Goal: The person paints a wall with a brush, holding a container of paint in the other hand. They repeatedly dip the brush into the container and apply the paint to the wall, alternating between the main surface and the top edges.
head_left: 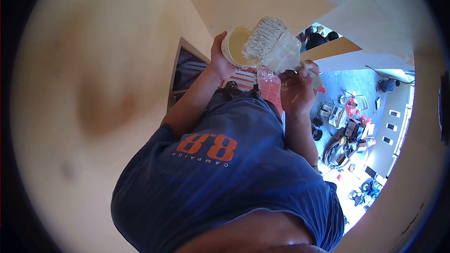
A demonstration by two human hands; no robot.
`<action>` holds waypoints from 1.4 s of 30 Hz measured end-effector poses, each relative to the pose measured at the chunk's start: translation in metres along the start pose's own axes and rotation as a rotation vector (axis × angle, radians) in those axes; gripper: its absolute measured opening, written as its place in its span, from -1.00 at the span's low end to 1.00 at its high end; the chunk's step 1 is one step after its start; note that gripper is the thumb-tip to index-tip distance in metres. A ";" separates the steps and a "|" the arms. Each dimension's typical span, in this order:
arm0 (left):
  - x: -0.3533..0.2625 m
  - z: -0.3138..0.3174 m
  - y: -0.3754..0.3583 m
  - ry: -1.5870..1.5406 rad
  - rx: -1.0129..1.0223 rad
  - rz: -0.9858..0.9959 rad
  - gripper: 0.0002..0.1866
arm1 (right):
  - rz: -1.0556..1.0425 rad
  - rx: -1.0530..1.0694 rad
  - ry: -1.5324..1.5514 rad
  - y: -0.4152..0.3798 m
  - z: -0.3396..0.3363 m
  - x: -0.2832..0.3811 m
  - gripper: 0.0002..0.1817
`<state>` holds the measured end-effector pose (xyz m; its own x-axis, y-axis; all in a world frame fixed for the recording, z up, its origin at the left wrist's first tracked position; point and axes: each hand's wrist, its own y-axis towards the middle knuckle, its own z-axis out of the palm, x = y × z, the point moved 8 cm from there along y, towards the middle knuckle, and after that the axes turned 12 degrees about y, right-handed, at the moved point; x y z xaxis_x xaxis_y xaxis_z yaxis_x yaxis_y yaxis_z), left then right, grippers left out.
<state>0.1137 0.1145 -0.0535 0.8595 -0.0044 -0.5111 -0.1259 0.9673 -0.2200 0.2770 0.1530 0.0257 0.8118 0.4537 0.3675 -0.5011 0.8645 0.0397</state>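
Observation:
My left hand (220,59) is wrapped round the side of a small pale tub (228,49), tilted so that its yellowish inside shows. In my right hand (300,86) is the handle of a wide paintbrush (286,49), gripped between thumb and fingers. Whitish paint cakes the brush, and its thick bristles (266,40) point up and left, overlapping the tub's rim in this view. Smears of paint mark my right palm and fingers.
Plain walls (117,42) rise on the left and ahead, the latter patchy near the top. Red floor tiles (271,89) show below my hands. Far down on the right, a lower floor (335,84) holds scattered tools, containers and a crouching person (386,85). A dark-framed opening (187,68) is at the left.

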 end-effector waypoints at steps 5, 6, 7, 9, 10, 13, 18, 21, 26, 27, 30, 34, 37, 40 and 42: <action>0.003 -0.001 0.002 0.054 0.040 -0.013 -0.30 | -0.099 -0.025 -0.190 -0.004 0.005 0.006 -0.80; 0.003 -0.001 0.002 0.053 0.041 -0.011 -0.30 | -0.098 -0.023 -0.190 -0.004 0.005 0.006 -0.80; 0.004 -0.001 0.002 0.075 0.042 -0.013 -0.30 | -0.120 -0.034 -0.236 -0.005 0.005 0.008 -0.80; 0.006 0.000 0.002 0.098 0.044 -0.020 -0.30 | -0.146 -0.047 -0.282 -0.006 0.006 0.011 -0.81; 0.006 0.001 0.002 0.077 0.072 -0.018 -0.30 | -0.133 -0.022 -0.236 -0.006 0.010 0.011 -0.81; 0.003 0.005 0.001 0.038 0.058 -0.010 -0.30 | -0.125 -0.005 -0.233 -0.005 0.012 0.012 -0.81; 0.011 0.006 0.001 -0.013 0.234 -0.032 -0.31 | -0.142 -0.086 -0.309 -0.010 -0.002 0.013 -0.73; 0.009 -0.004 0.000 0.079 0.059 0.000 -0.31 | -0.125 -0.083 -0.319 -0.009 0.000 0.012 -0.73; 0.012 0.002 -0.002 0.038 0.088 -0.023 -0.31 | -0.084 -0.066 -0.275 -0.009 0.003 0.010 -0.74; 0.012 -0.002 -0.001 0.038 0.089 -0.023 -0.31 | -0.120 -0.079 -0.317 -0.008 0.003 0.010 -0.74; 0.011 0.009 -0.002 -0.085 0.348 -0.033 -0.31 | -0.163 -0.054 -0.364 -0.008 0.006 0.013 -0.75; 0.011 0.006 -0.003 -0.023 0.228 -0.037 -0.31 | -0.187 -0.017 -0.312 -0.008 0.009 0.013 -0.76; 0.011 0.003 0.000 0.016 0.118 -0.035 -0.32 | -0.181 -0.011 -0.228 -0.008 0.010 0.013 -0.81; 0.012 -0.001 -0.002 -0.030 0.191 -0.029 -0.32 | -0.203 -0.051 -0.331 -0.008 0.003 0.015 -0.80; 0.008 0.008 -0.003 -0.085 0.321 -0.016 -0.32 | -0.195 -0.023 -0.309 -0.007 0.010 0.016 -0.80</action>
<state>0.1248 0.1136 -0.0498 0.8998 -0.0119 -0.4360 0.0387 0.9979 0.0527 0.2903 0.1520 0.0403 0.7608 0.1957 0.6188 -0.3357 0.9347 0.1171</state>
